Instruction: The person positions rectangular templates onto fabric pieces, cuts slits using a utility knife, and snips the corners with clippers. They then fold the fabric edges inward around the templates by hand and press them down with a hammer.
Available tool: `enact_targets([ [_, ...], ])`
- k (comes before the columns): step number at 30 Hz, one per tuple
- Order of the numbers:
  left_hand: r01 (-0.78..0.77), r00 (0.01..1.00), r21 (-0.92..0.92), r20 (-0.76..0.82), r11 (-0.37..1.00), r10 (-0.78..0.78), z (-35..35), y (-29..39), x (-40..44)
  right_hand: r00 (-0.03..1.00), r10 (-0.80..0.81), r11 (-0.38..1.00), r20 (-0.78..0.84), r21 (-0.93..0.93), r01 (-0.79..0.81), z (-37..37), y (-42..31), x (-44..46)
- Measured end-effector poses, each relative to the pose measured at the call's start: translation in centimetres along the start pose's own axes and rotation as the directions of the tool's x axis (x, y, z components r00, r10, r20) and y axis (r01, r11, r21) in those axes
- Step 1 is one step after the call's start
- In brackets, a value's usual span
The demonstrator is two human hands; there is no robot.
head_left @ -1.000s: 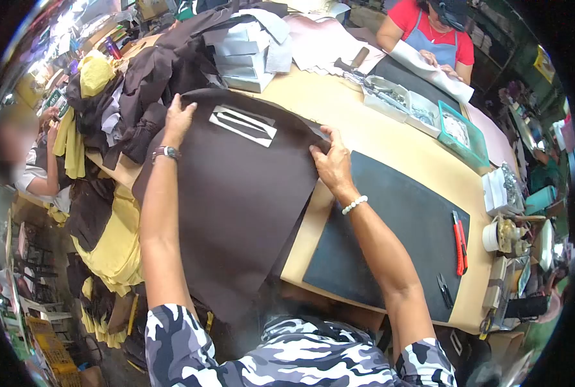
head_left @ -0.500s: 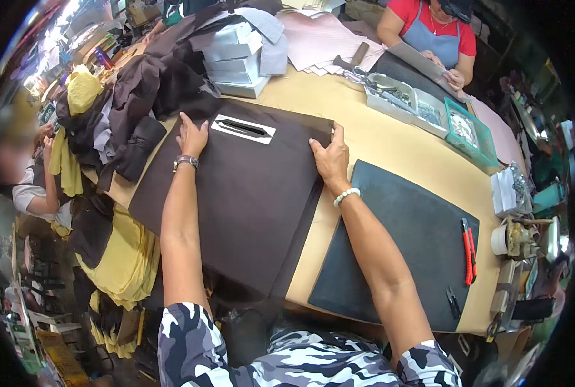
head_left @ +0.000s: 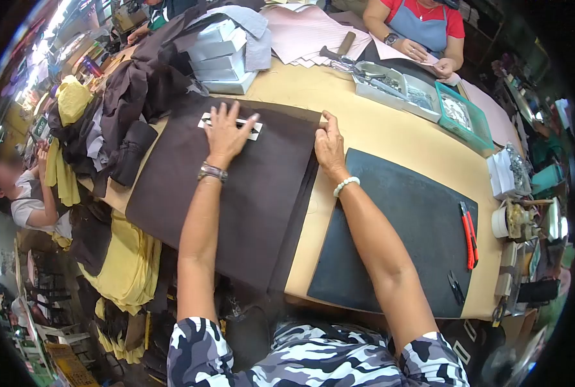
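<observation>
A dark brown fabric piece lies flat in front of me, its lower edge hanging over the table's near side. Near its top is a white rectangular card with a black strip on it, mostly covered by my left hand. The fingers of that hand are spread and lie over the card. At the upper right corner of the fabric, my right hand is closed with its fingertips on the edge. Right of it, a black cutting mat carries a red utility knife and small black snips.
Crumpled dark fabric and stacked white boxes stand at the back left. Metal parts fill a white tray beside a green basket. A co-worker in a blue apron handles a sheet across the table; another person is at left.
My left hand has moved right from the fabric's upper left onto the white card, fingers spread. My right hand stays at the corner, its fingers drawn closer together.
</observation>
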State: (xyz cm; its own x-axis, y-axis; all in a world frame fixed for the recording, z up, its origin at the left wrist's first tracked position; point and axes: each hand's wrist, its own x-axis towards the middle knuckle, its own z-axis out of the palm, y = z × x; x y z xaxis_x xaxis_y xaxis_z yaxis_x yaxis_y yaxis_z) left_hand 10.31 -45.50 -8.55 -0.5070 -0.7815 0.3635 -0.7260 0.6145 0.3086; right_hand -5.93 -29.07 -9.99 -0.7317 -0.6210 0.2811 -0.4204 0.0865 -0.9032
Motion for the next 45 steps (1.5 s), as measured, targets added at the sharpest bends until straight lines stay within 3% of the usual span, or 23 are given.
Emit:
enact_targets([
  [2, 0.045, 0.996, -0.002, 0.075, 0.999, -0.044, 1.1, 0.5, -0.6, 0.995, -0.081, 0.996, 0.059, -0.044, 0.084, -0.5, 0.4, -0.4],
  [6, 0.086, 0.994, -0.024, 0.071, 0.996, -0.084, 1.9, 1.0, -1.1, 0.959, -0.073, 0.862, 0.272, -0.466, 0.198, -1.9, -0.8, 0.2],
  [10, 0.12, 0.988, -0.025, 0.099, 0.992, -0.117, 1.2, 1.2, -1.0, 0.948, -0.103, 0.803, 0.3, -0.538, 0.257, -3.9, -1.2, 3.0],
  [13, 0.161, 0.98, -0.032, 0.124, 0.986, -0.156, 1.2, 1.4, -0.8, 0.959, -0.186, 0.763, 0.216, -0.583, 0.279, -7.7, -1.2, 4.0],
  [16, 0.183, 0.975, -0.039, 0.137, 0.982, -0.176, 1.1, 1.5, -0.6, 0.984, -0.096, 0.843, 0.151, -0.513, 0.161, -11.1, -1.8, 5.0],
  [19, 0.188, 0.974, -0.031, 0.136, 0.982, -0.182, 0.8, 1.8, -0.7, 0.983, -0.103, 0.918, 0.15, -0.367, 0.152, -12.4, -3.2, 4.6],
  [21, 0.188, 0.975, -0.037, 0.124, 0.981, -0.182, 1.0, 1.7, -0.7, 0.964, -0.166, 0.933, 0.21, -0.283, 0.222, -11.3, -3.1, 4.4],
  [25, 0.166, 0.983, -0.03, 0.084, 0.986, -0.163, 1.6, 1.3, -0.7, 0.921, -0.142, 0.974, 0.362, -0.116, 0.195, -6.4, -4.5, 2.3],
  [27, 0.149, 0.987, -0.011, 0.068, 0.989, -0.148, 1.6, 1.4, -0.9, 0.915, -0.211, 0.922, 0.344, -0.242, 0.304, -3.6, -3.2, 1.6],
  [29, 0.133, 0.99, 0.03, 0.045, 0.991, -0.135, 1.8, 1.4, -0.9, 0.93, -0.04, 0.816, 0.366, -0.525, 0.242, -1.3, -1.0, 1.0],
  [31, 0.108, 0.993, 0.06, 0.031, 0.992, -0.11, 2.0, 1.1, -0.8, 0.953, -0.046, 0.688, 0.301, -0.681, 0.249, -1.1, -1.6, 0.0],
  [33, 0.056, 0.998, 0.154, 0.026, 0.987, -0.061, 1.9, 0.9, -0.6, 0.919, -0.282, 0.656, 0.276, -0.643, 0.395, -1.3, -1.1, -0.8],
  [37, -0.01, 1.0, 0.282, 0.016, 0.959, 0.006, 2.4, 0.0, -0.2, 0.907, -0.386, 0.751, 0.168, -0.514, 0.415, -10.0, -7.6, -6.0],
  [39, -0.079, 0.997, 0.361, 0.008, 0.929, 0.082, 3.6, -1.8, 1.1, 0.851, -0.526, 0.723, -0.006, -0.529, 0.443, -15.7, -8.8, -10.3],
  [42, -0.506, 0.85, 0.663, 0.275, 0.552, 0.449, 6.6, -7.7, 4.7, 0.732, -0.642, 0.676, -0.227, -0.619, 0.4, -24.9, -8.1, -18.5],
  [43, -0.5, 0.858, 0.703, 0.325, 0.505, 0.397, 5.5, -6.2, 3.8, 0.724, -0.624, 0.659, -0.292, -0.695, 0.288, -27.4, -7.3, -21.4],
  [44, -0.398, 0.908, 0.643, 0.377, 0.654, 0.181, 2.6, -1.9, 2.2, 0.709, -0.61, 0.639, -0.354, -0.749, 0.177, -30.0, -6.0, -24.5],
  [45, -0.108, 0.983, 0.485, 0.18, 0.868, 0.022, 5.0, -4.1, 4.0, 0.721, -0.528, 0.645, -0.449, -0.764, -0.003, -32.3, -4.8, -27.8],
])
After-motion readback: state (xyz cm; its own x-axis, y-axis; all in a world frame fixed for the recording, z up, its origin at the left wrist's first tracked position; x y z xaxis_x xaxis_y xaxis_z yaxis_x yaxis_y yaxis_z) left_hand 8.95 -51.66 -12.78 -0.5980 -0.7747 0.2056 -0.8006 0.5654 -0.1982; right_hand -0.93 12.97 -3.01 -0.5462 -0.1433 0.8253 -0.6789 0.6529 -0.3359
